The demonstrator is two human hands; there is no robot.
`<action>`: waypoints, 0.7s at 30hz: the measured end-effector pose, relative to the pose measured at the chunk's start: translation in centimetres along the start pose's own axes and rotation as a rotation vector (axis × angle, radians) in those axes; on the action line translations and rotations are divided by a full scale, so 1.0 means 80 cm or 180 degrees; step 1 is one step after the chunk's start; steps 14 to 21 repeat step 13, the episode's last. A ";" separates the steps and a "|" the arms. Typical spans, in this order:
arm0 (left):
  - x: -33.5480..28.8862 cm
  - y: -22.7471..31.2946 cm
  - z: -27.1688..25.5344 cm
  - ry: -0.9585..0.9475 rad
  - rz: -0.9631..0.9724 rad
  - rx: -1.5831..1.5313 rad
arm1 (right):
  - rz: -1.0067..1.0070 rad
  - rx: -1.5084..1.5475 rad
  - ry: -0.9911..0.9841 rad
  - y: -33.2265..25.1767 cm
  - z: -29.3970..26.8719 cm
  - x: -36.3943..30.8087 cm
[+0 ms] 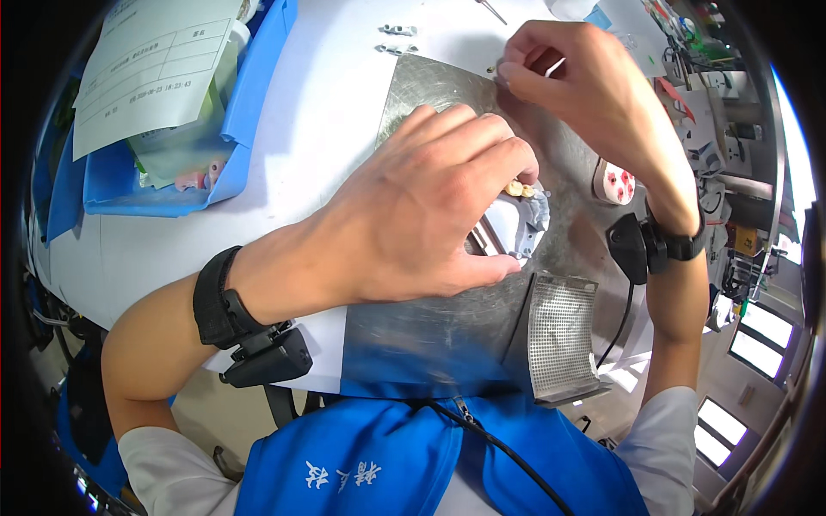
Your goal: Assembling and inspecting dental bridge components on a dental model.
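My left hand is closed around a grey-white dental model, its thumb on the near side and its fingers over the far side. Yellowish tooth crowns show on the model beside the fingertips. Much of the model is covered by the hand. Farther off to the right, my right hand is raised with its fingers curled and the thumb near the index finger. A tiny yellowish piece shows right by those fingertips; whether they grip it or it lies on the surface, I cannot tell.
Beneath my hands lies a scratched metal plate. A curved perforated metal tray is at its near right, a pale dish with red spots farther right. At left stands a blue bin with a printed slip. Small metal parts lie beyond.
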State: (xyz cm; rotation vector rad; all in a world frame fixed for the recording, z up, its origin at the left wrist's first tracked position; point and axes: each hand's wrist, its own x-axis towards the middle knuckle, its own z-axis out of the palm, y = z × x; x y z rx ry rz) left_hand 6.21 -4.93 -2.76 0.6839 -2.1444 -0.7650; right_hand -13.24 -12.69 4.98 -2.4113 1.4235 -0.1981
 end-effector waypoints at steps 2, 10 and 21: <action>0.001 0.003 -0.001 -0.0042 -0.0082 -0.0033 | 0.0042 0.0297 0.0138 -0.011 -0.013 -0.015; 0.000 0.002 0.003 -0.0017 -0.0108 -0.0125 | 0.0124 0.2317 0.0142 0.002 -0.005 -0.088; 0.000 0.003 0.002 -0.0095 -0.0231 -0.0129 | 0.0037 0.2435 -0.0054 0.011 0.005 -0.106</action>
